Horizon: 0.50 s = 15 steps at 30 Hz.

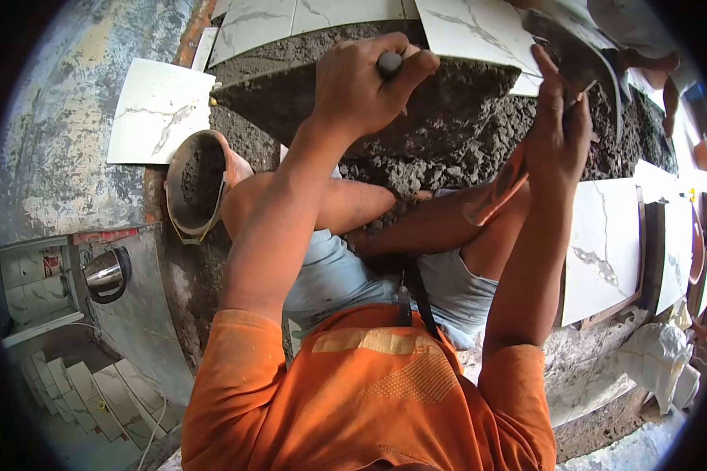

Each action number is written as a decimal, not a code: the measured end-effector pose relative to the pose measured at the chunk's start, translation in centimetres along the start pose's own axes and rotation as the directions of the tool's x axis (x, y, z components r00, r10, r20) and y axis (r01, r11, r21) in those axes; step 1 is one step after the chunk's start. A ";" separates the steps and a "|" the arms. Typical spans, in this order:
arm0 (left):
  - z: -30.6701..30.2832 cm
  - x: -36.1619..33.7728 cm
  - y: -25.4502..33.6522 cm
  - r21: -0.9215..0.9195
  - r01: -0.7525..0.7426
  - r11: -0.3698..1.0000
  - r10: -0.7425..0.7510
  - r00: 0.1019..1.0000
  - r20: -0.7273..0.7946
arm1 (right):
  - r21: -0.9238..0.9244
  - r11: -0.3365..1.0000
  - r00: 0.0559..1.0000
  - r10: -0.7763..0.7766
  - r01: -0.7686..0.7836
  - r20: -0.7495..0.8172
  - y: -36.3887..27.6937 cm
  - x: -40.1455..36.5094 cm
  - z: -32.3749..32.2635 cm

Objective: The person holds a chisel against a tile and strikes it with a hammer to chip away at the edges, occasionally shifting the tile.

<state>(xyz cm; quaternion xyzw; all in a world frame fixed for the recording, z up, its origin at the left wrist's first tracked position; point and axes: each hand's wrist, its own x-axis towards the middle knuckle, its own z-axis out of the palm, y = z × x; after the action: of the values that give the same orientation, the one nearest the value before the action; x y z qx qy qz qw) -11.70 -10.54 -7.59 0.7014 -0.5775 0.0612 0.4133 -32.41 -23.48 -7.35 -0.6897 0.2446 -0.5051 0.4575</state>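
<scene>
Dark grey mortar [456,149] spreads in a rough, crumbly bed in front of my bent legs. Over it, my left hand [373,82] is wrapped around a dark, round-ended handle [390,64]; the rest of that tool is hidden or merges with the mortar. At the right, my right hand [562,118] is closed, its index finger stretched along a dark curved metal tool [581,59]; I cannot tell its exact kind. An orange-brown piece [499,188] slants down from beside my right wrist. White marbled tiles [479,31] border the bed at the far side.
A mortar-smeared bucket [236,169] stands at my left beside a loose white tile [161,114]. More tiles [602,243] lie at right, near a white sack [660,357]. A metal kettle [106,275] is at lower left. Another person's foot [652,61] shows at upper right.
</scene>
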 end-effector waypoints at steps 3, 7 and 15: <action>-0.7 -0.1 0.6 -0.026 0.017 1.000 -0.017 1.000 0.007 | 0.108 0.994 0.997 -0.012 0.004 0.070 1.5 0.0 0.7; -1.1 0.4 0.5 -0.087 0.084 0.993 -0.081 0.996 0.043 | 0.100 0.994 0.997 0.042 -0.047 0.058 1.6 -0.7 1.4; -2.5 1.7 1.6 -0.172 0.298 0.939 -0.286 0.954 0.094 | 0.100 0.990 0.994 0.094 -0.098 0.048 0.8 -0.8 0.6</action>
<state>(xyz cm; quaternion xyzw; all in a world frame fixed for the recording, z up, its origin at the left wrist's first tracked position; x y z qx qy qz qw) -11.56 -10.14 -4.16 0.7397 -0.4838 -0.0783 0.4610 -32.02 -22.96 -8.52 -0.6634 0.2415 -0.4795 0.5212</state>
